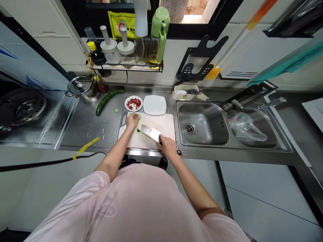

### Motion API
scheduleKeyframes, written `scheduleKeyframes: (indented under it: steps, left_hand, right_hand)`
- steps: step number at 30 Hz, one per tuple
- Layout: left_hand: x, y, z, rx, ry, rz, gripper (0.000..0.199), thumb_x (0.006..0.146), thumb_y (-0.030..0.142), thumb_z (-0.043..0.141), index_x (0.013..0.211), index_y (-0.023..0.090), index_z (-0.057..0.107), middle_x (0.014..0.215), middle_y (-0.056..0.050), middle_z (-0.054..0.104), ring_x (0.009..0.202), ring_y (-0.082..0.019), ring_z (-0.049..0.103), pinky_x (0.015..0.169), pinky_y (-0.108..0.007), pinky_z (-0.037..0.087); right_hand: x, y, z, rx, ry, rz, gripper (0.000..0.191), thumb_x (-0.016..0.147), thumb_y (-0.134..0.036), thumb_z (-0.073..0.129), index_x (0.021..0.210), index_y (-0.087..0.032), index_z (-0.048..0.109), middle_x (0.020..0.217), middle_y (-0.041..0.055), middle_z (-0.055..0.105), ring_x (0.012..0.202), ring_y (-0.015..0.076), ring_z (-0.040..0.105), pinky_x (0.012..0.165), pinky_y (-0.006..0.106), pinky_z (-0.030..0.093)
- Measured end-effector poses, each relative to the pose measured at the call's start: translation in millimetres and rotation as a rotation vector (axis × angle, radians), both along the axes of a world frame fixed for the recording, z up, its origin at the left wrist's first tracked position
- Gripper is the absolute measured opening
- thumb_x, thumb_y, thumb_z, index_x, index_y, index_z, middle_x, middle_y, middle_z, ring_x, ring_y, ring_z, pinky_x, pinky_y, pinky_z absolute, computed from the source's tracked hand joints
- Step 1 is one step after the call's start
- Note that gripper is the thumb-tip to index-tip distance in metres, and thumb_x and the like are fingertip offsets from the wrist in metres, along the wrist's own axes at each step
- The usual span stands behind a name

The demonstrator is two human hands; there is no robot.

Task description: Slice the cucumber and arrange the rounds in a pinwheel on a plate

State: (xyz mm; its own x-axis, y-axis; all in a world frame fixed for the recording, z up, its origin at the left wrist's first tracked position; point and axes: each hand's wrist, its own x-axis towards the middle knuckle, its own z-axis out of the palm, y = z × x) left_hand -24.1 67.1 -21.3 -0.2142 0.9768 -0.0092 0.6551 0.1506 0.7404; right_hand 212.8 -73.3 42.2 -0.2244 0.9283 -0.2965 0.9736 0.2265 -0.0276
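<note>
My right hand (pixel 168 146) is wrapped round the handle of a kitchen knife (pixel 150 132), its broad blade pointing left over the white cutting board (pixel 153 121). My left hand (pixel 132 121) is at the board's upper left, its fingers bent together on pale green cucumber slices (pixel 139 116) that peek out at the fingertips. Between that hand and the blade lies a small dark green cucumber end (pixel 138 130). Just behind the board stand a plate of chopped red pieces (pixel 134 103) and a white square plate (pixel 154 105).
A whole cucumber (pixel 107 101) and a stray slice (pixel 116 110) lie on the steel counter, left of the board. Farther left stands a lidded pot (pixel 83 89). The double sink (pixel 203 143) is to the right, with a plastic bag (pixel 246 127) in its far basin.
</note>
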Motion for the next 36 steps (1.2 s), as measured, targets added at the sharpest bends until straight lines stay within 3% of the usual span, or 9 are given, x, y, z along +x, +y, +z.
scheduleKeyframes:
  steps: [13,21,28,36]
  left_hand:
    - [8,20,-6.4,-0.037,0.282,-0.006,0.024,0.078,0.017,0.048,0.096,0.022,0.063,0.085,-0.004,0.068,0.082,-0.018,0.058,0.073,-0.027,0.038]
    - [6,22,-8.5,0.007,0.315,-0.062,0.025,0.078,0.017,0.049,0.097,0.021,0.064,0.088,-0.006,0.067,0.084,-0.020,0.056,0.074,-0.028,0.038]
    - [6,23,-10.4,0.022,0.346,-0.099,0.020,0.079,0.021,0.049,0.082,0.019,0.069,0.091,-0.010,0.066,0.089,-0.023,0.055,0.080,-0.032,0.039]
    - [3,11,-3.8,0.100,0.274,-0.065,0.019,0.079,0.021,0.050,0.088,0.019,0.067,0.091,-0.009,0.064,0.091,-0.022,0.055,0.085,-0.033,0.040]
  right_hand:
    - [3,2,-7.2,0.004,0.028,-0.046,0.042,0.088,-0.037,0.049,0.127,-0.022,0.043,0.096,0.0071,0.064,0.090,0.0216,0.056,0.072,0.028,0.033]
    - [4,3,-6.5,-0.025,0.033,-0.052,0.043,0.090,-0.039,0.046,0.129,-0.021,0.041,0.099,0.0087,0.064,0.092,0.0217,0.056,0.075,0.028,0.033]
    - [6,4,-7.7,-0.015,0.039,-0.048,0.042,0.090,-0.038,0.046,0.128,-0.022,0.042,0.100,0.0080,0.064,0.091,0.0217,0.056,0.074,0.028,0.033]
    - [5,4,-8.7,-0.020,0.038,-0.054,0.043,0.089,-0.038,0.047,0.128,-0.022,0.042,0.102,0.0076,0.064,0.092,0.0218,0.057,0.074,0.028,0.034]
